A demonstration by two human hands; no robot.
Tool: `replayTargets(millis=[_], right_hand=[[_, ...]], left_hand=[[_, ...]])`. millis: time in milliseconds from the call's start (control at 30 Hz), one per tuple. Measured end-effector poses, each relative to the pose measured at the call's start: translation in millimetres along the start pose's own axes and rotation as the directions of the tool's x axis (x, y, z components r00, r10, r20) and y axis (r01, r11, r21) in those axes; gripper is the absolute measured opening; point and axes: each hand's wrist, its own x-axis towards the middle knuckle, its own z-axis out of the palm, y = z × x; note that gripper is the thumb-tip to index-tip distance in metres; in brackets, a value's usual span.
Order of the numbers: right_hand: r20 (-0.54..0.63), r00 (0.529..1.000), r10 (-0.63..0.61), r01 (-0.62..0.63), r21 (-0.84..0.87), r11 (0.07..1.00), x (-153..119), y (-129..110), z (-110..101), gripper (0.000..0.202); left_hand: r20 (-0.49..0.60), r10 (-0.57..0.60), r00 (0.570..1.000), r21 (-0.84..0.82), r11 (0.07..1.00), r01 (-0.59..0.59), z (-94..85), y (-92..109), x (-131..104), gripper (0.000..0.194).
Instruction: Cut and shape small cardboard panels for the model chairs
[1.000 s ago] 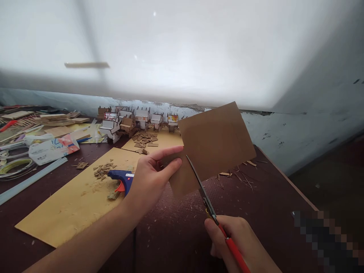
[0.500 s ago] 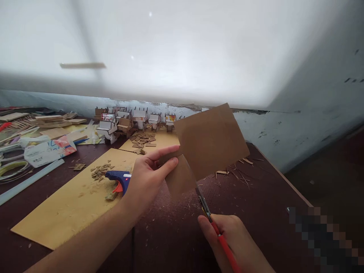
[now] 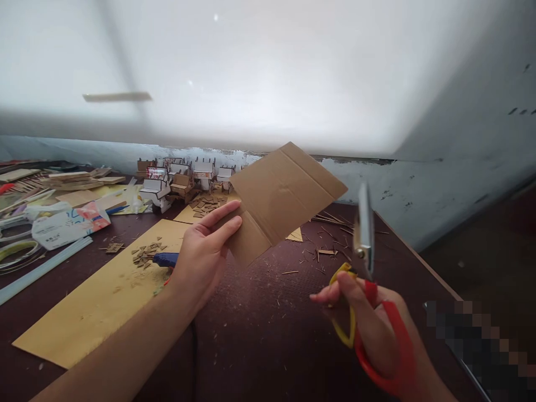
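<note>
Grip of the left hand point(image 3: 205, 254) pinches a creased cardboard sheet point(image 3: 288, 192) by its left side above the bench point(image 3: 251, 346); the right hand point(image 3: 372, 324) holds scissors point(image 3: 365, 234), blades upward. Leftward, a blue glue gun point(image 3: 164, 259) lies on yellow board point(image 3: 104, 301); small models point(image 3: 157, 188) stand far left.

1 scissors point(image 3: 366, 245), 1 glue gun point(image 3: 164, 259)

The head camera faces forward and down from close behind the left hand point(image 3: 205, 248) and right hand point(image 3: 377, 329), across the bench point(image 3: 247, 340).
</note>
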Motion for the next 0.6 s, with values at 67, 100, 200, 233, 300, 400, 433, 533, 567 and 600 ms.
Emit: replayTargets(millis=[67,100,200,233,300,400,433,533,567,600], right_hand=[[-0.076,0.997,0.032,-0.031,0.01,0.999,8.5,-4.0,-7.1,0.057],[-0.119,0.992,0.03,-0.029,0.011,1.0,12.0,-6.6,-10.4,0.058],[-0.264,0.964,0.026,0.009,0.13,0.991,19.4,-15.6,-17.3,0.053],[-0.29,0.956,0.044,0.015,0.197,0.98,21.1,-18.4,-18.3,0.048],[-0.296,0.953,0.07,0.026,0.308,0.951,23.4,-22.4,-19.0,0.041],[-0.236,0.965,0.115,-0.012,0.399,0.917,24.0,-21.6,-18.1,0.043],[-0.214,0.968,0.131,-0.029,0.423,0.906,23.3,-19.7,-17.4,0.042],[-0.126,0.98,0.156,-0.081,0.462,0.883,19.9,-13.3,-15.0,0.039],[-0.108,0.983,0.151,-0.085,0.461,0.883,18.9,-12.1,-14.1,0.04],[-0.089,0.985,0.145,-0.089,0.454,0.886,18.3,-11.6,-13.4,0.044]], left_hand=[[0.045,-0.062,0.997,0.01,0.998,0.061,1.9,-2.3,-4.0,0.04],[0.072,-0.102,0.992,0.022,0.995,0.1,2.5,-4.2,-6.3,0.039],[0.161,-0.22,0.962,0.09,0.974,0.207,2.7,-11.5,-12.7,0.04],[0.194,-0.252,0.948,0.123,0.965,0.232,2.3,-13.7,-14.4,0.04],[0.246,-0.295,0.923,0.183,0.95,0.255,1.4,-16.5,-17.0,0.042],[0.23,-0.276,0.933,0.208,0.951,0.23,0.7,-16.4,-18.8,0.061],[0.208,-0.253,0.945,0.209,0.955,0.21,0.7,-15.7,-19.1,0.071],[0.157,-0.2,0.967,0.249,0.956,0.157,1.2,-14.8,-19.6,0.085],[0.15,-0.194,0.97,0.27,0.951,0.149,1.4,-15.2,-19.7,0.082],[0.146,-0.189,0.971,0.286,0.948,0.142,1.8,-15.9,-19.8,0.079]])
